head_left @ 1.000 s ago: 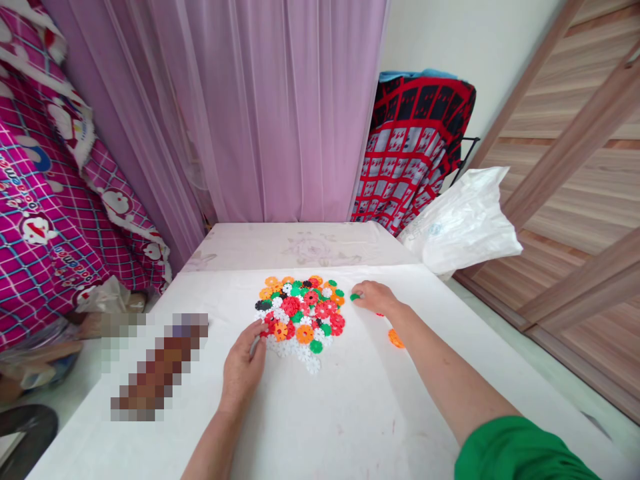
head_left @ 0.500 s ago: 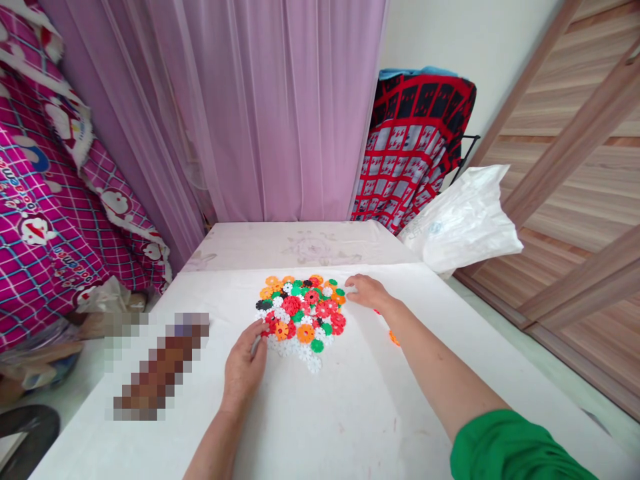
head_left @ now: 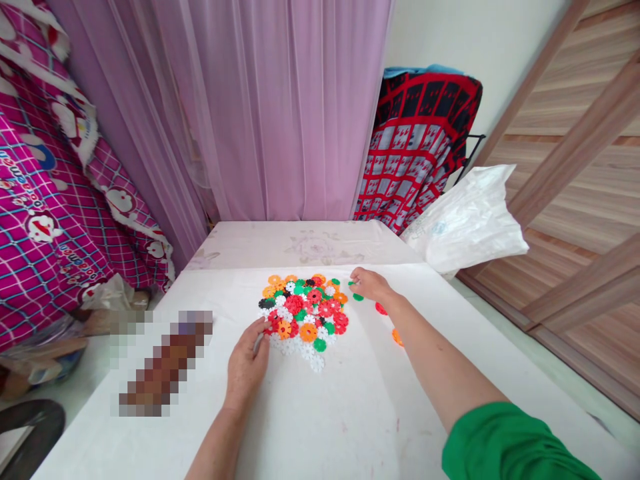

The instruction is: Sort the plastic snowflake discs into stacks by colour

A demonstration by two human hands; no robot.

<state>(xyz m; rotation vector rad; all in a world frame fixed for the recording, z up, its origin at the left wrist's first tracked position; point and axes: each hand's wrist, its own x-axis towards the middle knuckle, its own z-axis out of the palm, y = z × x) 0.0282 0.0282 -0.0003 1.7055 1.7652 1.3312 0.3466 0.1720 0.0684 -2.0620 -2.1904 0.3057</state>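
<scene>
A pile of notched plastic snowflake discs (head_left: 305,310) in red, orange, green, white and black lies on the white-covered table (head_left: 320,427). My left hand (head_left: 249,353) rests at the pile's left edge, thumb apart from the fingers, fingertips by a red disc. Just right of the pile, my right hand (head_left: 371,285) has its fingers closed around a small green disc (head_left: 351,284), partly hidden by them. Another green disc (head_left: 358,297) is just under that hand. Beside my right forearm are a red disc (head_left: 381,309) and an orange disc (head_left: 397,337), the orange one partly covered.
A blurred brownish patch (head_left: 167,363) covers something on the table's left side. The white plastic bag (head_left: 465,223) is at the back right edge. A purple curtain (head_left: 290,113) hangs behind, and a wooden wardrobe (head_left: 575,173) stands right.
My right hand has moved slightly right, away from the pile, with a green disc now at its fingertips. Another green disc shows below it. My left hand has hardly moved.
</scene>
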